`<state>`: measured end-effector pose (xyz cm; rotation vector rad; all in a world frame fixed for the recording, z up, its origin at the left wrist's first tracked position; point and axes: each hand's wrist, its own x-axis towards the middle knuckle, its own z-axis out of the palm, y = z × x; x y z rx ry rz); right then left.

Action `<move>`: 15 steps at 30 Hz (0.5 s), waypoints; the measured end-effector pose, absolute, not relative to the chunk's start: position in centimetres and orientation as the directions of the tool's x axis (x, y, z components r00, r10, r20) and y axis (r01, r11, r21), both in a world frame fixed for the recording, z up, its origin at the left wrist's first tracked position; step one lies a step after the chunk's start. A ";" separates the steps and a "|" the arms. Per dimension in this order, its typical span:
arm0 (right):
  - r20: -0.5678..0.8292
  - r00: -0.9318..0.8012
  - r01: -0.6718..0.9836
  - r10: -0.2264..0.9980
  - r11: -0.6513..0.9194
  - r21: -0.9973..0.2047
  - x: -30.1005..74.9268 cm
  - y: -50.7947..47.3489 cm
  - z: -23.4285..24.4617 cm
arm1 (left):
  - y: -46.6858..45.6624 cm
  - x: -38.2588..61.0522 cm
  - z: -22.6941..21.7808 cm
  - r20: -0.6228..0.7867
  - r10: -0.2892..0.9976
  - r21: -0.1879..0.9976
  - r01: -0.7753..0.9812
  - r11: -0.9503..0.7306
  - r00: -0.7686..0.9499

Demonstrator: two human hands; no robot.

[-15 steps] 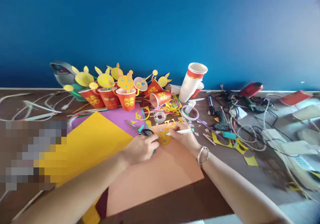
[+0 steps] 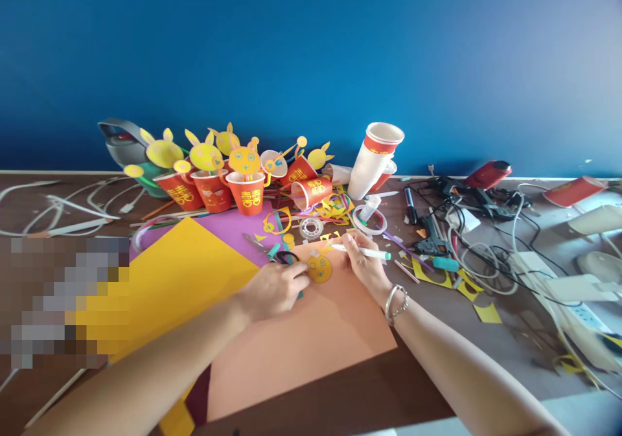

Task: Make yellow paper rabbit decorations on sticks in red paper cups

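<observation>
My right hand [image 2: 364,261] grips a white marker [image 2: 372,252] with a teal end pointing right. The marker's other end points left, above and to the right of a round yellow paper face [image 2: 321,271] with blue-green drawn marks. My left hand [image 2: 276,287] has its fingers curled together, the tips at the left edge of the paper face, holding it against a sheet of orange paper [image 2: 301,358]. Just beyond the left hand lie scissors [image 2: 286,256], partly covered, and a teal marker cap [image 2: 274,251].
Red paper cups [image 2: 250,196] with yellow animal cutouts stand along the blue wall, near a leaning stack of white cups [image 2: 369,167]. Yellow card [image 2: 179,287] lies left. Glue guns [image 2: 432,235], cables and paper scraps [image 2: 487,313] are on the right.
My right hand has lifted the marker off the paper face, moving it slightly up and to the right. My left hand stays in place.
</observation>
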<state>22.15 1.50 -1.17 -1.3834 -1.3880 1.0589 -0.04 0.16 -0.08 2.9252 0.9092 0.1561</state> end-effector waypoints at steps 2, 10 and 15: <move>0.060 -0.018 0.319 0.998 0.063 -0.946 22.2 1.5 -1.2 | 0.1 0.0 -0.1 0.071 0.570 0.101 0.563 -0.820 0.818; 0.298 0.080 0.316 0.951 0.260 -0.912 22.2 1.3 -1.1 | 0.1 0.1 -0.2 0.110 0.564 0.124 0.551 -0.825 0.819; 0.142 -0.156 0.312 0.978 0.185 -0.932 21.8 0.5 -0.1 | 0.0 0.1 -0.2 0.106 0.555 0.131 0.542 -0.830 0.825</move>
